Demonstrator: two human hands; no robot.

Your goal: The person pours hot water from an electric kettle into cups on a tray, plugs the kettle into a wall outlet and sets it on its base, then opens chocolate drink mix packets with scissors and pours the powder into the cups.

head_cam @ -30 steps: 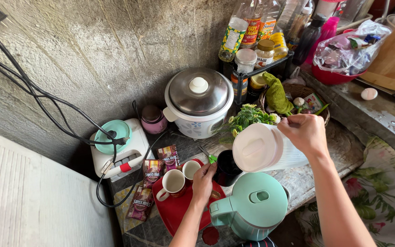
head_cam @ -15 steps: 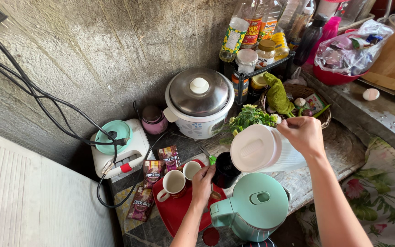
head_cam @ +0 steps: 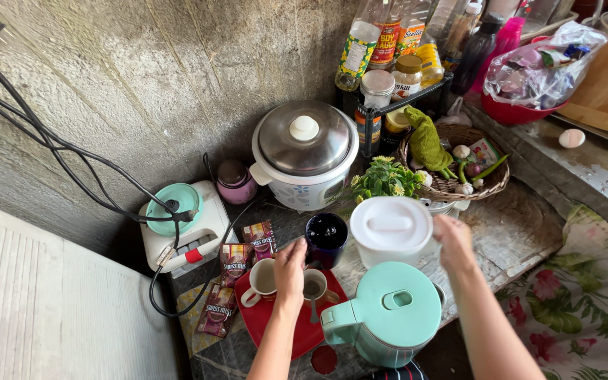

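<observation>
My right hand (head_cam: 453,241) grips the right side of a white lidded pitcher (head_cam: 390,229), which stands upright on the counter. My left hand (head_cam: 290,271) hovers over a red tray (head_cam: 283,327), and its fingertips reach the left side of a dark blue mug (head_cam: 326,236) holding dark liquid. I cannot see whether those fingers grip the mug. On the tray a white cup (head_cam: 260,280) stands left of my hand. To the right of my hand is a second cup (head_cam: 314,285) with a spoon in it. A mint green kettle (head_cam: 388,313) stands in front of the pitcher.
Drink sachets (head_cam: 237,257) lie left of the tray. Behind are a rice cooker (head_cam: 304,151), a small pink pot (head_cam: 233,181), a white base with a mint top (head_cam: 177,222) and black cables (head_cam: 72,151). A wicker basket (head_cam: 483,186) of vegetables and a rack of bottles (head_cam: 395,42) stand at right.
The pitcher has gone from tilted over the mug to upright on the counter. The mug now stands behind the tray. My left hand has shifted left over the cups.
</observation>
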